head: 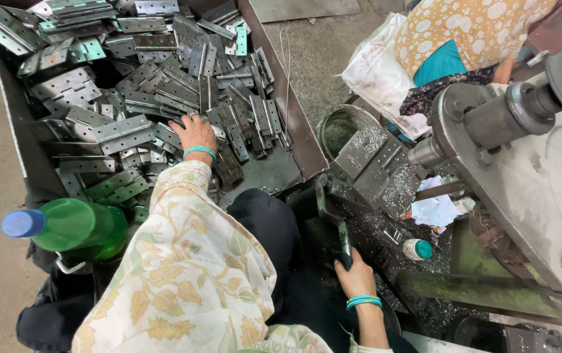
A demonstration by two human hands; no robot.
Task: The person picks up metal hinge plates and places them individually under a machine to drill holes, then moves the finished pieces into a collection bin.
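Steel lever handle [333, 222], dark and flat, sits gripped in the right hand [354, 274]; beyond it and leftward, the left hand [193, 134] rests open-fingered (grasp unclear) on piled grey metal hinges [131, 85] in their tray [294, 124].

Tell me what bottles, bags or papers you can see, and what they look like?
Green bottle: lower left, lying tilted, clear green with blue cap.
Small bottle: by the machine, white with teal cap.
Plastic bag: upper right, crumpled, whitish.
Crumpled paper: under the machine spindle, white.
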